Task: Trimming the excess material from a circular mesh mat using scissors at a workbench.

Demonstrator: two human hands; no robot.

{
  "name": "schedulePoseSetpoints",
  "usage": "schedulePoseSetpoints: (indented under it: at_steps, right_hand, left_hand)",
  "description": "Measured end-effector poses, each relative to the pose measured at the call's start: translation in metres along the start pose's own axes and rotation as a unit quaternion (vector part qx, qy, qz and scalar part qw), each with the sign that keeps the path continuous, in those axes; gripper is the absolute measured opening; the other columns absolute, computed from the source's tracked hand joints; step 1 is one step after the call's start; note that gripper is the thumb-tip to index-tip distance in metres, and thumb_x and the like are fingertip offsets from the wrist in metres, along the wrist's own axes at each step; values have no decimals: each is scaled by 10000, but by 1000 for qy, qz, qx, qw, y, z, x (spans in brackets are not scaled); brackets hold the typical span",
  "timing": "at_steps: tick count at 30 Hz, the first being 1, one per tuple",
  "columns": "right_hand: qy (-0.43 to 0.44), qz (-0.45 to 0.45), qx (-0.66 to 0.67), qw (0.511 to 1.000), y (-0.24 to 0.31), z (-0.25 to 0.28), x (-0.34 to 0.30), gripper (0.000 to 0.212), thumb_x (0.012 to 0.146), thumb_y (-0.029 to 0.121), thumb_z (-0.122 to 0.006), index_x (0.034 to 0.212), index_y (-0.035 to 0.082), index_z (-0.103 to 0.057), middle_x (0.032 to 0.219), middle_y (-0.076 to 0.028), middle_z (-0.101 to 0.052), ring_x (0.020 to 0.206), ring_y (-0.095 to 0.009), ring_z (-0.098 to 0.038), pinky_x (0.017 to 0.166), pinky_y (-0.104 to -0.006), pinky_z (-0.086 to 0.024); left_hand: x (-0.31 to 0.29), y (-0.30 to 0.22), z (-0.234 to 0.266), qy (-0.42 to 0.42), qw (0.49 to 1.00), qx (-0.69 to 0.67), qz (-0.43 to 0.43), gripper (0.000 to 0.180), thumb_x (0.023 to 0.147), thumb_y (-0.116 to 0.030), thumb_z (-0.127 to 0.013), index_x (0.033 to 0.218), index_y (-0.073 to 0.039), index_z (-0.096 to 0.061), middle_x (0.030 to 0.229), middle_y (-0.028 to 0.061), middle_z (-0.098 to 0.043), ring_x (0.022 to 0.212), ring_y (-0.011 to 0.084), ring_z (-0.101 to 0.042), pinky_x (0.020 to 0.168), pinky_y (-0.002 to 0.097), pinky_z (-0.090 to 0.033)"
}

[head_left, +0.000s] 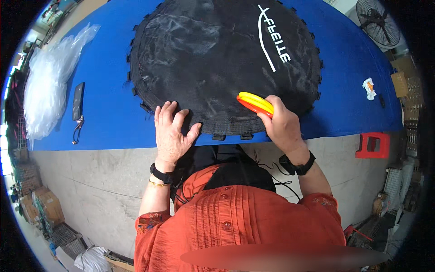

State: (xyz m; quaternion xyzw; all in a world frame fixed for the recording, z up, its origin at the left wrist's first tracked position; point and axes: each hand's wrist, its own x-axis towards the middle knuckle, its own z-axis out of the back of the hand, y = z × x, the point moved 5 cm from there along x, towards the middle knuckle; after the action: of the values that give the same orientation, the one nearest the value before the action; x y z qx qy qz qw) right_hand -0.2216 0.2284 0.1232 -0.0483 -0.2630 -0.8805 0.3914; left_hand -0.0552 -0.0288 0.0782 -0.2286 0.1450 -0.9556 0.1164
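A round black mesh mat with short fabric tabs around its rim and white lettering lies flat on the blue table. It looks like a trampoline mat. My left hand rests open on its near left edge, fingers spread. Over the mat's near right part, my right hand grips a pair of flat, rounded pieces, one yellow on top and one red beneath. They look ring-like, but their exact kind does not show. My palm and fingers hide their right end.
Clear plastic bags lie at the table's left, near a dark slim phone-like case with a strap. On the right is a crumpled white wrapper. A red stool and a fan stand beyond the table.
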Motion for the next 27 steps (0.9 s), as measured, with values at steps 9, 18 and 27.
schedulePoseSetpoints:
  at_steps: [9,18,27]
  right_hand:
    - [-6,44,-8,999,25,-12,0,384,920,128,-784,1233,56,-574,1037,-174,-693,866,-383,-727,718,-451,-596]
    - [-67,-58,-58,994,-32,10,-9,452,938,197,-791,1271,54,-521,1049,-204,-694,922,-434,-727,730,-484,-603]
    - [-120,-177,-113,970,-99,29,3,449,981,204,-751,1290,58,-459,1126,-244,-713,966,-465,-727,752,-530,-599]
  left_hand:
    - [0,2,-1,-13,1000,-7,-6,519,854,-418,-848,1226,-81,-716,1404,219,-604,1398,420,-520,1232,574,-353]
    - [0,1,-1,-8,1000,-9,-4,513,852,-359,-854,1251,-77,-701,1425,211,-596,1410,431,-509,1239,575,-348]
    - [1,2,-4,-3,1000,3,-9,517,855,-380,-850,1249,-79,-703,1417,211,-594,1401,428,-515,1236,575,-348]
